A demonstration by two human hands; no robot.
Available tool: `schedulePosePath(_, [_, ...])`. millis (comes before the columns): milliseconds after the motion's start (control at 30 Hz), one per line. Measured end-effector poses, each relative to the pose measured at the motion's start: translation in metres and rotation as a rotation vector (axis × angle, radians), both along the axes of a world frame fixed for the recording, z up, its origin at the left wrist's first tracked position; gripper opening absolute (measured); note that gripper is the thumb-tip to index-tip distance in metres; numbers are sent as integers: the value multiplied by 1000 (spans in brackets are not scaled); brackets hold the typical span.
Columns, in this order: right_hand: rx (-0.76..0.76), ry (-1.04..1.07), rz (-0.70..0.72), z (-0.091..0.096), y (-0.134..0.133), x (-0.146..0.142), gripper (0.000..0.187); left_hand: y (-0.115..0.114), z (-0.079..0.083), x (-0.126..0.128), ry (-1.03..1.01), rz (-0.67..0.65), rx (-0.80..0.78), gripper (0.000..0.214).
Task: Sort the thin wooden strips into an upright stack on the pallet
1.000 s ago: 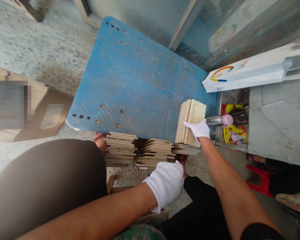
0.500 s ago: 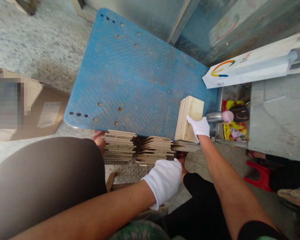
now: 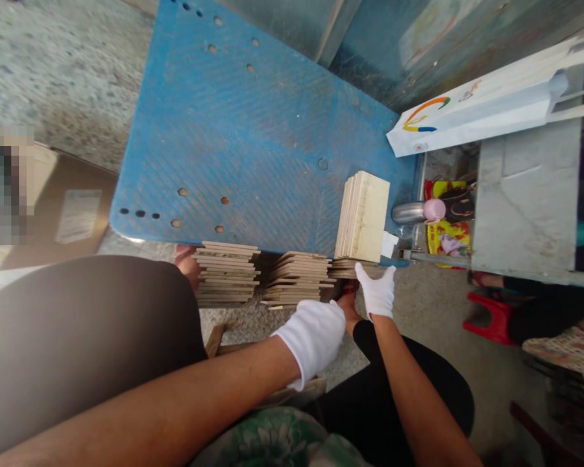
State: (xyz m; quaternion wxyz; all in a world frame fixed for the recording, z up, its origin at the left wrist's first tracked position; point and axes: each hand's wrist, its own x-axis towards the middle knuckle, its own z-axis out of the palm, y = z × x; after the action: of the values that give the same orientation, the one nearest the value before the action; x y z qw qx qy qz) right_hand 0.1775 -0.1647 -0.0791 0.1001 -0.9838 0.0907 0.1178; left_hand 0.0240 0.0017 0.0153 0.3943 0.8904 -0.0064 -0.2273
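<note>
Right hand [image 3: 378, 292]: thumb and fingers spread, pale board stack [image 3: 370, 217] just beyond its fingertips, on blue panel [image 3: 253, 136]. Left hand [image 3: 314, 337]: back up, fingers hidden, can't tell if pinching; middle board pile [image 3: 299, 275] just beyond it.

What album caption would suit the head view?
Gloved left hand and right hand near pale boards stacked on a blue platform.

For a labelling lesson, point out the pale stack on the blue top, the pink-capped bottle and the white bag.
Pale stack [image 3: 370, 217]: head view, on its broad face.
Pink-capped bottle [image 3: 409, 213]: head view, on its metal body.
White bag [image 3: 479, 120]: head view, on its side.
</note>
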Motion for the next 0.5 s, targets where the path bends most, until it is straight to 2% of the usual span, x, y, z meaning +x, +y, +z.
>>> schedulePosePath(67, [-42, 62, -19, -3, 0, -16, 128, 0, -1, -5, 10, 29, -32, 31])
schedulePosePath(167, [-31, 88, 67, -10, 3, -27, 132, 1, -1, -8, 41, 61, -85, 28])
schedulePosePath(267, [-30, 67, 118, -16, 5, -28, 133, 1, -1, -7, 55, 84, -114, 26])
schedulePosePath(367, [-42, 77, 106, -18, 9, -28, 132, -2, -3, -7, 58, 128, -118, 27])
schedulePosePath(500, [-78, 38, 78, -22, 16, -32, 131, -5, -7, -5, 94, 91, -76, 27])
